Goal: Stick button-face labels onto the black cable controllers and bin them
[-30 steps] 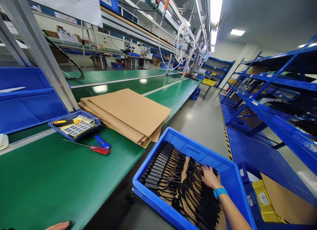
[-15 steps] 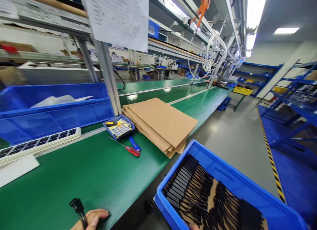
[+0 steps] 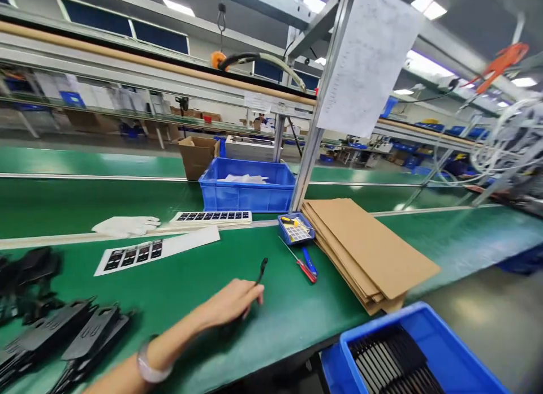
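My left hand (image 3: 236,301) reaches in from the lower left over the green bench (image 3: 178,303), a band (image 3: 149,364) around its wrist. Its fingers are closed around a black cable (image 3: 262,269), whose end sticks up past them; anything lower in the grip is hidden. To the left lie several flat black devices with cables (image 3: 90,336), somewhat blurred. My right hand is out of view. At the lower right, a blue bin (image 3: 449,349) holds rows of black cabled pieces (image 3: 388,360).
Brown cardboard sheets (image 3: 373,241) are stacked right of a red screwdriver (image 3: 306,271), a blue cutter (image 3: 309,262) and a small tray (image 3: 296,242). Label sheets (image 3: 136,256) and a white glove (image 3: 127,225) lie farther back. A metal post (image 3: 311,156) stands behind.
The view has swung left, bringing the black devices, label sheets and glove into sight. My left hand still grips the cable. My right fingertip, earlier at the bin, has left the view.
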Motion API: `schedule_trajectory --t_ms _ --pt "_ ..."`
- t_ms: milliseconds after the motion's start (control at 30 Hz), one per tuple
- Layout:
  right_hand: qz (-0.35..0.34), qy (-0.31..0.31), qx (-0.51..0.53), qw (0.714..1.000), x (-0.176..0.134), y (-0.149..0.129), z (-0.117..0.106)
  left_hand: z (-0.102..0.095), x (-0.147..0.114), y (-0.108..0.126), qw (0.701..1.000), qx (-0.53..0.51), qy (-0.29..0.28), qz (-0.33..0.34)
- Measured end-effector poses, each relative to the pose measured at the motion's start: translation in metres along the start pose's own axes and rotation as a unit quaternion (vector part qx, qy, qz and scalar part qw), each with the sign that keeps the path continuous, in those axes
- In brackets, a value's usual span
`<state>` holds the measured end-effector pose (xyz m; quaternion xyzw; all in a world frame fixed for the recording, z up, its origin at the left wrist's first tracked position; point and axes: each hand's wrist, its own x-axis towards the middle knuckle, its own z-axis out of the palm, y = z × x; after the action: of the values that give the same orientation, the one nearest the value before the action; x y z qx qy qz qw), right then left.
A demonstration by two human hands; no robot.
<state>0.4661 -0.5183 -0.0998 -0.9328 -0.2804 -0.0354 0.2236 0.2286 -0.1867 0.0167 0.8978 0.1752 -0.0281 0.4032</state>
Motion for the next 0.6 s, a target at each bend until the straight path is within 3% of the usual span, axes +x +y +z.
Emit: schedule_trajectory --t_ms 33,100,167,267,433,533,600 --pt "0.006 0.013 -0.006 1.0 -0.009 0.003 -0.016 -0.015 0.005 -0.004 0.993 0.116 0.024 -0.005" --pt "0.006 0.039 -0.01 0.999 -0.018 0.004 -0.045 -0.037 0.016 -0.014 0.952 0.298 0.068 -0.022" --pt "-0.001 0.074 -0.005 0.997 -0.009 -0.003 -0.067 -0.046 0.025 -0.023 0.923 0.37 0.101 -0.016" --pt "0.008 0.135 0.018 0.991 0.032 -0.022 -0.081 -0.038 0.03 -0.029 0.903 0.407 0.138 0.021" --pt "0.002 0.11 0.117 0.987 0.083 -0.04 -0.081 0.019 0.041 -0.02 0.93 0.326 0.029 0.169" --pt "0.041 0.174 0.137 0.974 0.079 -0.043 -0.097 0.069 0.059 -0.01 0.905 0.303 -0.043 0.294" --pt "0.082 0.224 0.153 0.959 0.058 -0.039 -0.118 0.1 0.069 -0.002 0.88 0.279 -0.065 0.378"
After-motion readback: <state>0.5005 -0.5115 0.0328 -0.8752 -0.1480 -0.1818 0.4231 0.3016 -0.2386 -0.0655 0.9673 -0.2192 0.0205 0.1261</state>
